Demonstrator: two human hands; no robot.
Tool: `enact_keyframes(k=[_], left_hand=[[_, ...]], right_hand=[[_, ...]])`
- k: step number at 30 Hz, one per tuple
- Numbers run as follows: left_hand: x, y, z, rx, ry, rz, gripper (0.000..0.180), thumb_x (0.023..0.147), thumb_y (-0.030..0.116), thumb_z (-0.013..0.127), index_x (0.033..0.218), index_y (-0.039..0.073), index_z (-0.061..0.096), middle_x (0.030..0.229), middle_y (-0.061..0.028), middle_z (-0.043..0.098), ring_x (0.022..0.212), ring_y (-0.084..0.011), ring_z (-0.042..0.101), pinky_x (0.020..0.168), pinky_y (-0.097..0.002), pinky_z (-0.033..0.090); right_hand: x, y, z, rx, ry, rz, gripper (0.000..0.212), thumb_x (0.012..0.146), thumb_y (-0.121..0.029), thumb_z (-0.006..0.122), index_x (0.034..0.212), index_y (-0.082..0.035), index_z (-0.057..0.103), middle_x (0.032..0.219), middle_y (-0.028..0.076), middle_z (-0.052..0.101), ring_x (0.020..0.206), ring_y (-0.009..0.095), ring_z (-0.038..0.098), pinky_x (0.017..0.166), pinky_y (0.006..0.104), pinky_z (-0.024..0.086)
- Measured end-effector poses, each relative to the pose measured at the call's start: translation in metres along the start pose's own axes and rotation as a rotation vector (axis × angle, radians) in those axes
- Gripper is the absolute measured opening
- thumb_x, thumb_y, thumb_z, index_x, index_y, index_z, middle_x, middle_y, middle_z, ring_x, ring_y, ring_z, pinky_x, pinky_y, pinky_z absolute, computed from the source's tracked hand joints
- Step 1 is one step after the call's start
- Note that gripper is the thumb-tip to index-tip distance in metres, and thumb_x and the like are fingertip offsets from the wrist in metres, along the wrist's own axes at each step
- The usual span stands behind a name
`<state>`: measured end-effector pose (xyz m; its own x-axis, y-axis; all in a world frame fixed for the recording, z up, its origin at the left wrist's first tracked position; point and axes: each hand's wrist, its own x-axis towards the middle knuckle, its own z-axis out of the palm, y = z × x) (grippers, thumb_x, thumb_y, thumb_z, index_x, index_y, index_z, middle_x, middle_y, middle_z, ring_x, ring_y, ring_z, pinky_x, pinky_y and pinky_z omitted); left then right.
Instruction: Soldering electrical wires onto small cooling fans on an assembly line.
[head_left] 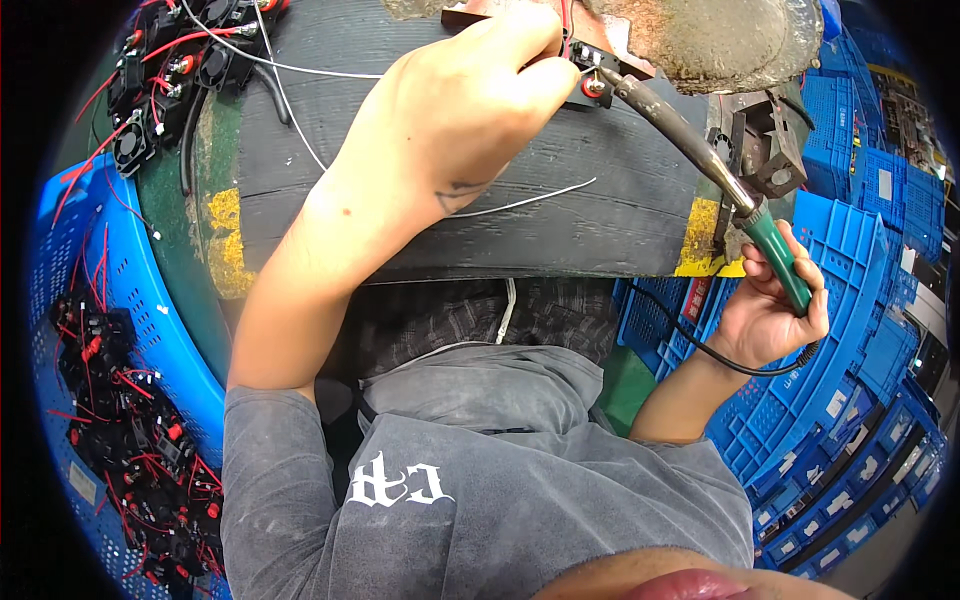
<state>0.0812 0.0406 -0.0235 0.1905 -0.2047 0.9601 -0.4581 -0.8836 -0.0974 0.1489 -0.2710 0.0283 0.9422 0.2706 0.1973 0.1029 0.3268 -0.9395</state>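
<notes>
My right hand [770,290] is wrapped round the green handle of a soldering iron [690,145]. The iron slants up and left, and its tip meets a small black part [590,92] with a red terminal. Close beside that tip, my left hand [490,85] is closed, thumb and fingers pinched together. A thin silvery solder wire [330,71] runs from the upper left to this hand and seems to be pinched in it; the fingertips are partly hidden. Red and dark leads [567,18] rise past its knuckles.
A dark board [520,240] with yellow-marked corners covers the bench. Another thin wire [540,198] lies across it. Black fan units [130,140] with red wires crowd the left; more fill a blue crate [165,330]. A metal bracket [775,150] and blue crates [830,240] stand right.
</notes>
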Motion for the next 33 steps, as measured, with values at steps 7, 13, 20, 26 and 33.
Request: enact_keyframes(k=[7,13,20,26,33], left_hand=[[0.000,0.003,-0.002,0.017,-0.044,-0.018,0.014,0.079,0.003,0.055,0.092,-0.001,0.060,0.082,-0.0109,0.054,0.071,-0.0261,0.059,0.059,-0.0325,0.050],[-0.001,0.002,-0.001,0.000,-0.025,-0.013,0.015,0.079,0.003,0.055,0.093,-0.001,0.060,0.082,-0.0111,0.054,0.071,-0.0263,0.059,0.059,-0.0330,0.050],[-0.002,0.002,0.001,-0.015,-0.013,-0.012,0.015,0.079,0.003,0.056,0.092,-0.002,0.060,0.082,-0.0116,0.054,0.071,-0.0268,0.059,0.060,-0.0329,0.050],[-0.001,0.001,-0.001,-0.026,-0.018,-0.004,0.016,0.079,0.003,0.056,0.093,-0.002,0.060,0.083,-0.0116,0.054,0.071,-0.0273,0.059,0.060,-0.0331,0.050],[0.036,0.019,-0.027,-0.227,-0.658,-0.649,0.014,0.078,0.002,0.055,0.092,-0.002,0.059,0.083,-0.0113,0.053,0.070,-0.0275,0.059,0.059,-0.0333,0.050]], right_hand=[[0.003,-0.005,-0.003,0.003,-0.017,0.026,0.042,0.088,-0.034,0.042,0.091,-0.002,0.069,0.107,0.031,0.062,0.072,0.036,0.065,0.063,0.0364,0.054],[0.003,-0.004,-0.004,0.006,-0.010,0.033,0.042,0.087,-0.035,0.043,0.091,-0.002,0.069,0.106,0.030,0.062,0.073,0.035,0.064,0.062,0.0354,0.052],[0.003,-0.004,-0.003,0.004,-0.003,0.029,0.042,0.088,-0.035,0.042,0.091,-0.002,0.069,0.107,0.031,0.062,0.072,0.036,0.065,0.063,0.0358,0.053],[0.003,-0.004,-0.002,-0.013,-0.007,0.019,0.042,0.088,-0.035,0.042,0.090,-0.002,0.068,0.107,0.032,0.061,0.070,0.036,0.065,0.065,0.0374,0.055],[0.002,-0.006,-0.002,-0.022,0.030,0.000,0.041,0.088,-0.034,0.042,0.090,-0.003,0.068,0.107,0.032,0.061,0.068,0.035,0.065,0.066,0.0386,0.055]])
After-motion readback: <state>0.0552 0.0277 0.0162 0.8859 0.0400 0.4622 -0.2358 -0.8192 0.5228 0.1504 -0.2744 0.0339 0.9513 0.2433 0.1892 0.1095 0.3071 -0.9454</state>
